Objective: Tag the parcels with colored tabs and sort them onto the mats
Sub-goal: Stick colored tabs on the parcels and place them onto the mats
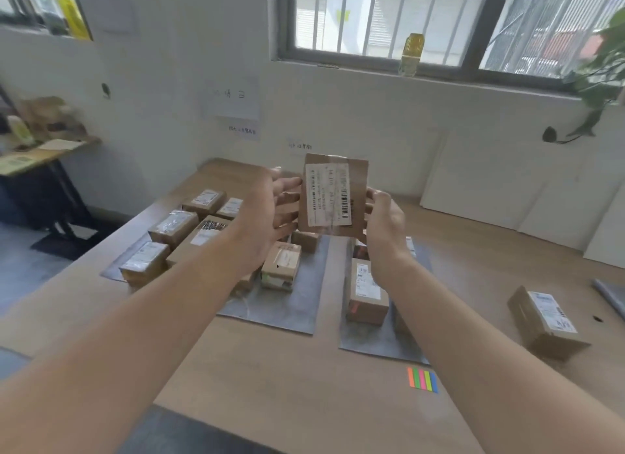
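My left hand (270, 213) and right hand (385, 223) pinch the parcel (333, 194) centre frame; that fingertip hold could slip and drop it

Matt cardboard parcel (333, 196), seemingly wood-grain table (287, 369).

Soft, even daylight is admitted through the barred window (389, 17), whose panes are overexposed. Faint shadows are cast on the table (304, 386). The shelf (50, 145) at left is blurred, print on the held parcel (333, 196) is smeared, and lines are bowed near the edges.
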Tool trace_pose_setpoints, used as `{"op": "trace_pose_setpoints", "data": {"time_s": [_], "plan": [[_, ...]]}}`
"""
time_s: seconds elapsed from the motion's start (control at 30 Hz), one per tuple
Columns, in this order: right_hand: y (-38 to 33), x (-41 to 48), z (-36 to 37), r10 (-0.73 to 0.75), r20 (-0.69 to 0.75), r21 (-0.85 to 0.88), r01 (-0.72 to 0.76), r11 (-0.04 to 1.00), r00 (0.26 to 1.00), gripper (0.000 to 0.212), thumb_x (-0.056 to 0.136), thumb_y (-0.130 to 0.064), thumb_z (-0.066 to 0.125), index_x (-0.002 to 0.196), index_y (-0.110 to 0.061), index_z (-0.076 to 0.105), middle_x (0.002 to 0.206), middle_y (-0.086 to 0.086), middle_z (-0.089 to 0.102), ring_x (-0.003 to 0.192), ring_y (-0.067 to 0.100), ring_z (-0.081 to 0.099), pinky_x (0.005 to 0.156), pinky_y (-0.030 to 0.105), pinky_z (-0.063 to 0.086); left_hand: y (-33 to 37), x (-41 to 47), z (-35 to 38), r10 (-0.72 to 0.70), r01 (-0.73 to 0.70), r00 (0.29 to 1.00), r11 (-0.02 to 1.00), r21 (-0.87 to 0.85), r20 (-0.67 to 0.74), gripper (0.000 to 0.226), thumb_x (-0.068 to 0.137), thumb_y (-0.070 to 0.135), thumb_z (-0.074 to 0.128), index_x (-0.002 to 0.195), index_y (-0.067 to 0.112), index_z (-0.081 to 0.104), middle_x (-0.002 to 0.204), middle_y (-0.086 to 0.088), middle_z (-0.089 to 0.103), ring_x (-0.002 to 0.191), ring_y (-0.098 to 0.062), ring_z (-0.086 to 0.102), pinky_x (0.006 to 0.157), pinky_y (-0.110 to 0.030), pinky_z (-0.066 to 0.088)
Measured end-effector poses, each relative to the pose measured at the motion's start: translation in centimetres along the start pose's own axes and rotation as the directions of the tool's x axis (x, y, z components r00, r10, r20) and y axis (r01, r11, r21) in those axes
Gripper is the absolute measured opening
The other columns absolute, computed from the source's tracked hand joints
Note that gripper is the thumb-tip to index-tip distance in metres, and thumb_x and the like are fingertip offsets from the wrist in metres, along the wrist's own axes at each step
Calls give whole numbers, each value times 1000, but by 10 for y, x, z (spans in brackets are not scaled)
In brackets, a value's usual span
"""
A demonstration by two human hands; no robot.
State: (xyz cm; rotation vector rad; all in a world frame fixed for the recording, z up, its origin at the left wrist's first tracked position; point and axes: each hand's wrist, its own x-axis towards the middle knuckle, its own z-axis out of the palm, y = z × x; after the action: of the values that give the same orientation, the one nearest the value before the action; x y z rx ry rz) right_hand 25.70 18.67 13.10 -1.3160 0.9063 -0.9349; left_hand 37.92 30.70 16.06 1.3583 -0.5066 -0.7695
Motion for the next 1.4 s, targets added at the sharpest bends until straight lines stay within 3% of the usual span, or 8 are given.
{"op": "trace_pose_setpoints", "data": {"time_s": [0.3, 0.5, 0.67, 0.8, 0.87, 0.93, 1.13, 1.4], "plan": [[65, -8, 74, 121, -97, 4, -121, 993, 988, 35, 106, -27, 36, 105, -22, 71, 99, 5, 78, 96, 23, 74, 75, 33, 55, -35, 43, -91, -118, 118, 993, 993, 19, 30, 54, 101, 52, 36, 132, 15, 60, 118, -11, 73, 107, -30, 72, 101, -46, 54], [117, -19, 106, 210, -178, -50, -222, 974, 961, 41, 103, -36, 36, 116, -26, 73, 102, -1, 80, 100, 18, 75, 90, 36, 59, -83, 67, -135, -256, 257, 964, 966, -1, 64, 56, 101, 53, 36, 133, 14, 61, 119, -9, 72, 108, -30, 70, 104, -48, 52], [159, -26, 110, 316, -185, -29, -326, 945, 931, 38, 107, -30, 37, 105, -25, 74, 95, -4, 80, 93, 15, 76, 72, 22, 57, -130, 75, -150, -356, 354, 932, 934, 38, 71, 54, 102, 53, 35, 132, 16, 61, 121, -9, 71, 109, -30, 70, 106, -48, 50], [201, -26, 104, 407, -178, -42, -420, 907, 896, 37, 105, -31, 37, 104, -29, 74, 107, -3, 79, 102, 17, 73, 86, 30, 57, -172, 74, -153, -428, 426, 903, 904, 37, 35, 51, 103, 52, 35, 121, 16, 67, 119, -10, 73, 104, -27, 73, 101, -45, 54], [225, -28, 98, 437, -181, -44, -451, 891, 881, 38, 104, -31, 37, 110, -27, 74, 108, -4, 79, 102, 17, 73, 81, 29, 55, -195, 73, -152, -463, 462, 886, 886, 33, 16, 51, 103, 52, 34, 117, 17, 68, 121, -10, 71, 105, -29, 72, 102, -46, 53], [247, -31, 93, 471, -198, -46, -489, 871, 859, 39, 104, -31, 37, 115, -25, 74, 107, -4, 79, 95, 16, 73, 71, 26, 52, -216, 71, -153, -498, 498, 867, 867, 29, -1, 55, 103, 55, 31, 126, 18, 65, 125, -11, 69, 109, -32, 70, 106, -49, 49], [301, -50, 80, 574, -193, -56, -593, 803, 796, 40, 103, -31, 34, 112, -24, 72, 101, 0, 79, 87, 20, 72, 72, 31, 54, -268, 58, -160, -581, 582, 813, 811, 58, -27, 59, 103, 57, 28, 133, 17, 61, 126, -12, 67, 112, -33, 68, 108, -48, 48], [342, -65, 73, 652, -194, -110, -677, 728, 733, 44, 101, -37, 31, 104, -27, 74, 96, 0, 80, 95, 26, 74, 89, 41, 58, -314, 44, -170, -667, 668, 744, 742, 58, -33, 65, 103, 61, 23, 139, 18, 57, 133, -13, 62, 118, -34, 64, 113, -49, 42]]}}
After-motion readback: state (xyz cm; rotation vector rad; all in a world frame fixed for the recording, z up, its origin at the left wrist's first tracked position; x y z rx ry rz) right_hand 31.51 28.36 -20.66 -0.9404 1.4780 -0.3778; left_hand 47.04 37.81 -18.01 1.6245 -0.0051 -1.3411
